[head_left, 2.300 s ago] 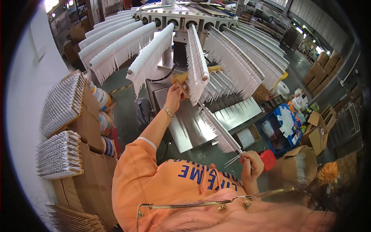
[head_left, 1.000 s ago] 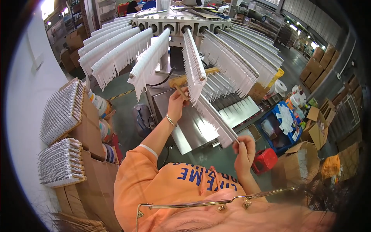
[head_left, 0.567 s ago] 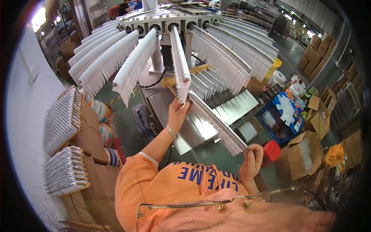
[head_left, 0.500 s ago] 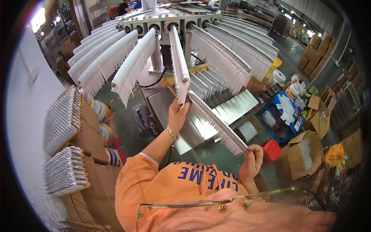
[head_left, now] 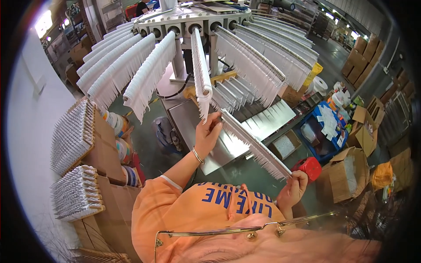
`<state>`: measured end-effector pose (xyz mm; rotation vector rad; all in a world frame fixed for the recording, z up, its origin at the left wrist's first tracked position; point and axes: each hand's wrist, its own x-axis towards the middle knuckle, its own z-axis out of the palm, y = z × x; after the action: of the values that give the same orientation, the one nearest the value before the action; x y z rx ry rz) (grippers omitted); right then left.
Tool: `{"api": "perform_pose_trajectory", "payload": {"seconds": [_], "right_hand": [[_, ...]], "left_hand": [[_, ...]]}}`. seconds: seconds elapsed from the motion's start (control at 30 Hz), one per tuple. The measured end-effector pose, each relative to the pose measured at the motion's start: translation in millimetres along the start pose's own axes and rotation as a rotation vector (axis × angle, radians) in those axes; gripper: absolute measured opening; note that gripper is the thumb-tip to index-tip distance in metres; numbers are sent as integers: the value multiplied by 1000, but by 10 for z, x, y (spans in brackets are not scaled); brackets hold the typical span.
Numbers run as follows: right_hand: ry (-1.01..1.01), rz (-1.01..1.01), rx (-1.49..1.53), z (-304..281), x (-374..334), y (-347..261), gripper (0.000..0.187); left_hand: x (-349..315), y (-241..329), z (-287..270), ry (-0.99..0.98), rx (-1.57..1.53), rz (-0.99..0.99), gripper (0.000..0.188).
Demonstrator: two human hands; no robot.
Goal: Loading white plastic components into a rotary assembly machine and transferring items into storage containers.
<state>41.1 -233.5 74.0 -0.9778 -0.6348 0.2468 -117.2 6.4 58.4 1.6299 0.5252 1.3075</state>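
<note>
A long white bar with a row of thin fringe-like pieces [head_left: 254, 142] slants across in front of me, its far end higher than its near one. My left hand [head_left: 208, 133] is closed at its far end, thumb and fingers pinched there. At the near end my right hand [head_left: 294, 187] grips the tip between thumb and fingers. Just above my left hand hangs a white fringed rod [head_left: 200, 70], one of several fanning out from a round metal machine head [head_left: 193, 19]. Its lower tip is close to my left fingers; I cannot tell whether they touch.
Below the rods stands a metal table [head_left: 215, 151] with a rack of white bars [head_left: 234, 92]. Boards of upright white pieces [head_left: 74, 136] sit on cartons at left. A blue crate [head_left: 322, 131], a red container [head_left: 309, 168] and open cardboard boxes [head_left: 344, 175] stand at right.
Both hands have moved a little to the right with the white fringed bar, away from the hanging rod's tip. The grip at both ends looks the same.
</note>
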Motion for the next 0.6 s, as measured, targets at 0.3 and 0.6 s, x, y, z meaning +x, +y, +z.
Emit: {"api": "perform_pose_trajectory", "payload": {"seconds": [0.3, 0.6], "right_hand": [[121, 94, 181, -458, 130, 122, 5], [119, 32, 169, -731, 249, 21, 4]], "left_hand": [[-68, 304, 35, -178, 125, 111, 33], [233, 462, 394, -382, -364, -264, 26]]}}
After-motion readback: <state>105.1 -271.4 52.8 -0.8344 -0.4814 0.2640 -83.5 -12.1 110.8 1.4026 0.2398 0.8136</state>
